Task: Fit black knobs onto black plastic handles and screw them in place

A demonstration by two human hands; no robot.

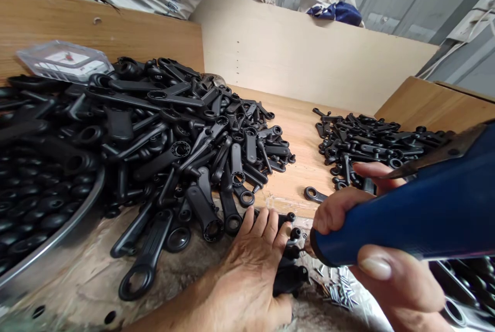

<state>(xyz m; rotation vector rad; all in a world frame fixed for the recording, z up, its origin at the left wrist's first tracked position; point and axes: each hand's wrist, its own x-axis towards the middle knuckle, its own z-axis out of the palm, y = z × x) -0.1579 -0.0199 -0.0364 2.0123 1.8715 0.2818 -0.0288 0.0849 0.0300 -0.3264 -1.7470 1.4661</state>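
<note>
My left hand (pixel 247 270) is closed on a black plastic handle piece (pixel 290 275), pressing it against the worktop near the front edge. My right hand (pixel 379 249) is wrapped round a blue-handled tool (pixel 425 208) held close to the camera, its tip pointing at the piece in my left hand. A big heap of black plastic handles (pixel 166 131) lies just left of my left hand. A smaller heap of black handles (pixel 371 146) lies behind my right hand.
A metal bowl (pixel 73 218) of small black caps sits at the far left. Small metal pins (pixel 340 291) lie scattered under the tool. A clear plastic box (pixel 64 61) rests behind the big heap. Wooden boards (pixel 301 48) wall the bench at the back and right.
</note>
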